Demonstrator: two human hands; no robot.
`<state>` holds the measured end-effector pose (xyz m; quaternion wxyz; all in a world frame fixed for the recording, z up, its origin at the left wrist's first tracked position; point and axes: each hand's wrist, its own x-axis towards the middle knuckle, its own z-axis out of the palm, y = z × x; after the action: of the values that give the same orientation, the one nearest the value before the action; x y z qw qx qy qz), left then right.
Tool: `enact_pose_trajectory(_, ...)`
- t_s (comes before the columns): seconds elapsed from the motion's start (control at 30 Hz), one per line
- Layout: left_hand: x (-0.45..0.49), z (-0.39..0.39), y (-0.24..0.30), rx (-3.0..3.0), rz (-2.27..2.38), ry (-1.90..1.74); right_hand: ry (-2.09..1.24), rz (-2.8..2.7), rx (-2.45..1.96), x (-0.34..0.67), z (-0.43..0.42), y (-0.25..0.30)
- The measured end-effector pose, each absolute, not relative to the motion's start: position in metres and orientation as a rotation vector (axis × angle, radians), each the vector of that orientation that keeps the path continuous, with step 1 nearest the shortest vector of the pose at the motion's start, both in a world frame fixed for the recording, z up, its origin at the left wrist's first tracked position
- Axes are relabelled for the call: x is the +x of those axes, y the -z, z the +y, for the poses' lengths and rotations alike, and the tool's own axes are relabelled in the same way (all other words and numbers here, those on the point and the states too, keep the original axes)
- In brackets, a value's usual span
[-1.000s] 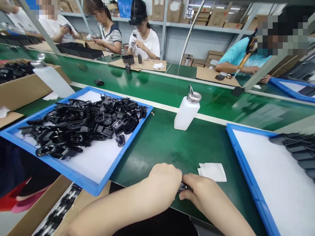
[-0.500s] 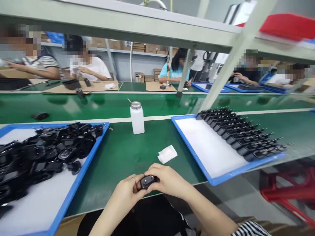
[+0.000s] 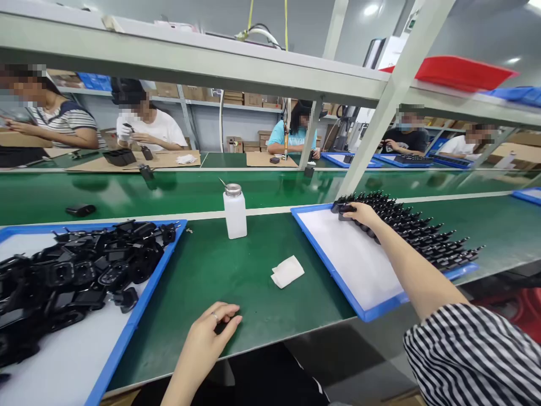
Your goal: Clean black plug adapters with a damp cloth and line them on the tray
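Observation:
My right hand [image 3: 364, 215] reaches to the far left corner of the right blue-rimmed tray [image 3: 329, 269]. Its fingers are closed on a black plug adapter [image 3: 345, 209], beside the rows of adapters [image 3: 406, 225] standing with their pins up. My left hand [image 3: 213, 330] rests over the front of the green bench, fingers apart and holding nothing, a ring on one finger. A folded white tissue [image 3: 288, 272] lies between the hands. In the left blue-rimmed tray [image 3: 141, 316] is a loose heap of black adapters [image 3: 88, 270].
A white dispenser bottle [image 3: 235, 212] with a metal top stands mid-bench. Beyond it runs a green belt [image 3: 190, 189] with a black piece [image 3: 80, 210] on it. A slanted post [image 3: 382, 118] and overhead shelf beam [image 3: 211, 70] cross the view. Several co-workers sit opposite.
My right hand has carried the black adapter from in front of me to the right tray. My left hand has let go of it and stays near the bench's front edge.

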<state>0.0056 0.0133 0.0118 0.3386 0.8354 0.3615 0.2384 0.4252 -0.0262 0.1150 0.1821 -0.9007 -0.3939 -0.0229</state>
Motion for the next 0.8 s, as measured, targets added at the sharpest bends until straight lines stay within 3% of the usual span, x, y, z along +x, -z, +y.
enact_pose_trajectory(0.2, 0.006, 0.012, -0.013, 2.159, 0.950, -0.662, 0.235, -0.835, -2.681, 0.428, -0.016, -0.098)
enact_pose_trajectory(0.43, 0.005, 0.013, -0.010, 2.186, 0.926, -0.674, -0.027, -0.874, -2.798, 0.417, -0.011, -0.074)
enact_pose_trajectory(0.8, 0.006, 0.012, -0.004, 2.142, 0.943, -0.680, 0.006, -0.988, -2.974, 0.401, -0.004, -0.085)
